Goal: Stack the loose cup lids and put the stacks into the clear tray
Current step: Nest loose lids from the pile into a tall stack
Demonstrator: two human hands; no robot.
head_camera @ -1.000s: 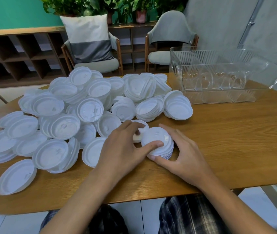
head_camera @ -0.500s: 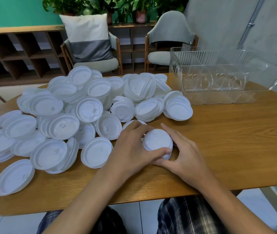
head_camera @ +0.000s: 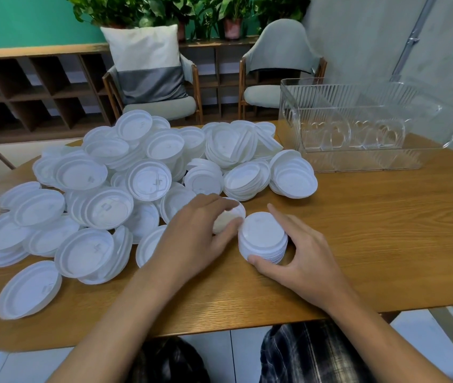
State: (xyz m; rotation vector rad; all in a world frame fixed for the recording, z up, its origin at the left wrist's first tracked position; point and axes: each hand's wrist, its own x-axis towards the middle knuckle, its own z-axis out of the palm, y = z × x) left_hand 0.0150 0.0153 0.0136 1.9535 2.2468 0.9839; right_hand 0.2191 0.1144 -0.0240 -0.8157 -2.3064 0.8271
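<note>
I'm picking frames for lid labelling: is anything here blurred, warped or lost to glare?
Head view: the left hand and the loose lid it pinches look slightly motion-smeared; the lid stack in the right hand is crisp; the wide lens bows the table edge; the clear tray shows only small glints.

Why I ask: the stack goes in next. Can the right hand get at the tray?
Probably yes. Bare table lies between the right hand and the tray, whose top is open; the lid pile sits left of that path. The hand holds the stack.
</note>
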